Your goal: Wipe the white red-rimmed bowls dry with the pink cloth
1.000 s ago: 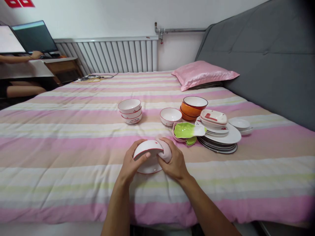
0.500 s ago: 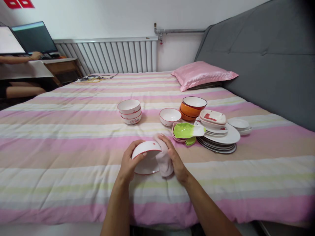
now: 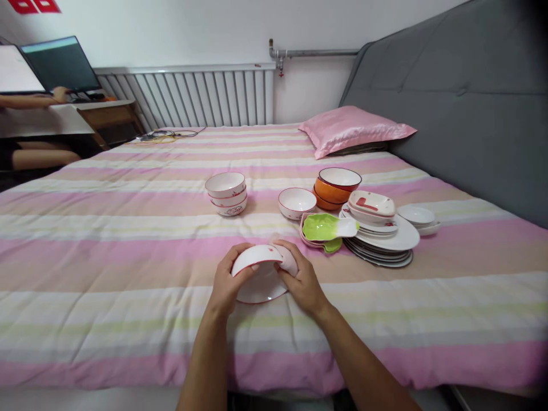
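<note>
A white bowl (image 3: 263,285) with a red rim is tipped on its side near the front of the bed, its opening facing me. My left hand (image 3: 229,277) grips its left side, thumb over the rim. On the right, my right hand (image 3: 302,277) presses a pale pink cloth (image 3: 287,257) against the bowl's outer wall, with the thumb at the rim. Most of the cloth is hidden behind the fingers. Beyond the hands are a stack of similar white bowls (image 3: 225,194) and a single white bowl (image 3: 297,202).
To the right stand orange bowls (image 3: 331,191), green and pink leaf-shaped dishes (image 3: 321,227), a stack of plates (image 3: 405,234) topped by rectangular dishes (image 3: 371,204), and small white dishes (image 3: 416,216). A pink pillow (image 3: 355,131) lies behind. Another person's arm (image 3: 29,101) rests at a desk, far left.
My right hand has moved left and closed around the bowl's right edge with the cloth, the thumb now at the rim. The cloth's hanging part no longer shows. My left hand keeps its hold.
</note>
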{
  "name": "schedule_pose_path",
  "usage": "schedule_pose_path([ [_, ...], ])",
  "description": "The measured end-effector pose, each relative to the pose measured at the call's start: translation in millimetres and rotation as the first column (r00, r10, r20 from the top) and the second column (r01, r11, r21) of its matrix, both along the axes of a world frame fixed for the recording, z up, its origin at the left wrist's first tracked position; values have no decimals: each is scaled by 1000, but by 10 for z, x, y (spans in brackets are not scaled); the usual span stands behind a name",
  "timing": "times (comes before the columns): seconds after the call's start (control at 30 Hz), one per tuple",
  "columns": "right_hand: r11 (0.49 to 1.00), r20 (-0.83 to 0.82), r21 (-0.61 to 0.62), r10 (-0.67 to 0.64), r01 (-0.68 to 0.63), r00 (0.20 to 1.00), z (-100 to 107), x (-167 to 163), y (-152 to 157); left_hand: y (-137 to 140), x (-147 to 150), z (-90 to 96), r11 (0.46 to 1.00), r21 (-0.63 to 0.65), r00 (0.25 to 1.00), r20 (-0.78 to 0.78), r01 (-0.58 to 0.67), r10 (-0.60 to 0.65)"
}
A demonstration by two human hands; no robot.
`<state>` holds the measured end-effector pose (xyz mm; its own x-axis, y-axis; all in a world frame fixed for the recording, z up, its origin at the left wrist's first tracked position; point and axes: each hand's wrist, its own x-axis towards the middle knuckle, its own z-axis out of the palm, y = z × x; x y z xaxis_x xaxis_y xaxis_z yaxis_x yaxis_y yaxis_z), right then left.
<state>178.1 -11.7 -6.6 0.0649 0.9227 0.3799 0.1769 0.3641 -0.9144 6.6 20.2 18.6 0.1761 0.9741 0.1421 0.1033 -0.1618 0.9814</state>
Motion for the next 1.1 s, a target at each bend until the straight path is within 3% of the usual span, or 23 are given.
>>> schedule_pose_path([
  [0.2, 998, 21, -10, -54, 55, 998, -19, -5, 5, -15, 49, 19, 998, -28, 998, 13, -55, 55],
  [0.5, 996, 20, -41, -77, 78, 997, -17, -28, -4, -55, 54, 1, 981, -151, 970, 192, -120, 148],
  [0.8, 992, -64, -26, -121, 120, 991, -56, -32, 25, -85, 107, -48, 968, -248, 872, 466, -38, 153],
  [1.1, 977, -192, -60, -211, 203, 959, -89, -78, 49, -128, 309, -46, 963, -261, 754, 619, -70, 223],
])
